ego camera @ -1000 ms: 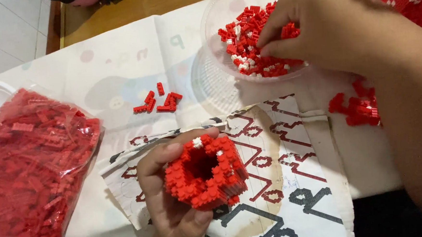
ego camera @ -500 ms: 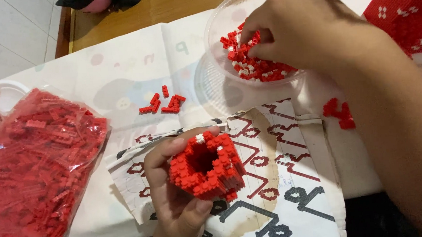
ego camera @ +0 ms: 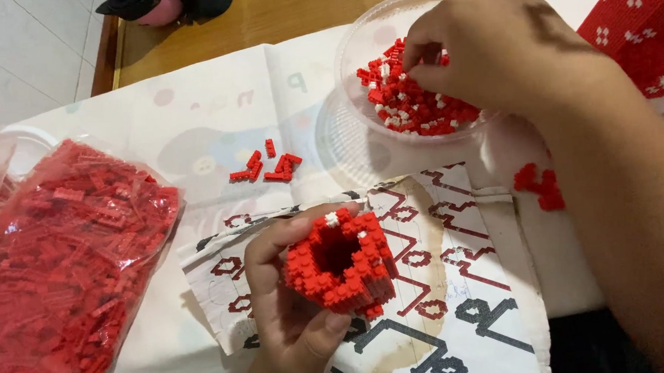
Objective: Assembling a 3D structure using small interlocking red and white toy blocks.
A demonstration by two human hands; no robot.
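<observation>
The left hand [ego camera: 293,317] has its fingers clamped on a hollow red brick model [ego camera: 341,263] above the printed sheet [ego camera: 458,278]. The right hand [ego camera: 491,46] pinches small bricks [ego camera: 419,114] inside the clear bowl [ego camera: 355,53]. A bag of red bricks [ego camera: 63,261] lies left, loose bricks [ego camera: 267,167] between.

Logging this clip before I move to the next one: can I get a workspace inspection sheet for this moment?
Surface: wooden table, mostly covered by printed paper sheets.
Job's things: hollow red brick model held in the left hand; clear plastic bowl holding red and white bricks.
Clutter: clear bag of red bricks at left; loose red bricks on the paper; small red cluster by the right forearm.
Grippers: left hand grips the model; right hand reaches into the bowl, fingertips among the bricks.
Cables: nothing seen.
Surroundings: tiled floor; dark and pink object at the table's far edge; red patterned panel top right.
</observation>
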